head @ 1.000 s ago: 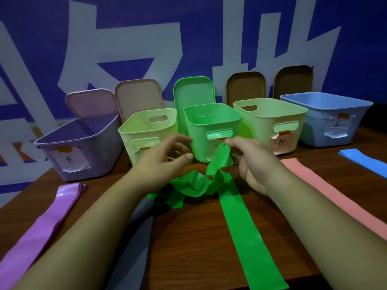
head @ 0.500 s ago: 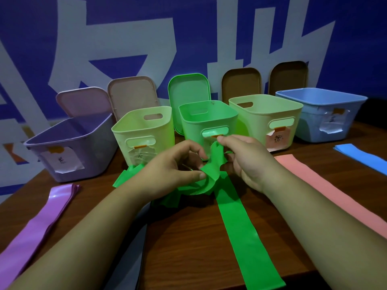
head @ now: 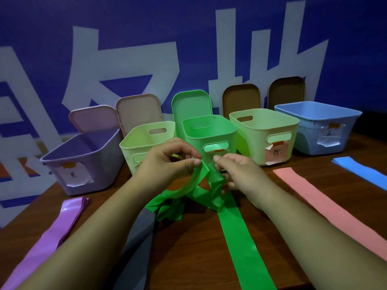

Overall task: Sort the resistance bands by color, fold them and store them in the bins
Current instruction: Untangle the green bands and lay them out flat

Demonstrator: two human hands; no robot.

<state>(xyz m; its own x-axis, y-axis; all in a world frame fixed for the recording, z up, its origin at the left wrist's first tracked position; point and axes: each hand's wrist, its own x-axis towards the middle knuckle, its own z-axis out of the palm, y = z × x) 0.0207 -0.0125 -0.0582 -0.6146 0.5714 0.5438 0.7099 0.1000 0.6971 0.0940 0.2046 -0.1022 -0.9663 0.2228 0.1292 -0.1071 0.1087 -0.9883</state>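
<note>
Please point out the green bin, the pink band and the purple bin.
green bin (head: 217,141), head view, front wall above the handle slot
pink band (head: 326,200), head view, middle of the strip
purple bin (head: 100,164), head view, wall right of its label

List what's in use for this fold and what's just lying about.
In use: left hand and right hand, both pinching the green band; green bin behind, likely its home.
Lying about: purple band, grey band, pink band, blue band, purple bin, blue bin, lids against the wall.
</note>
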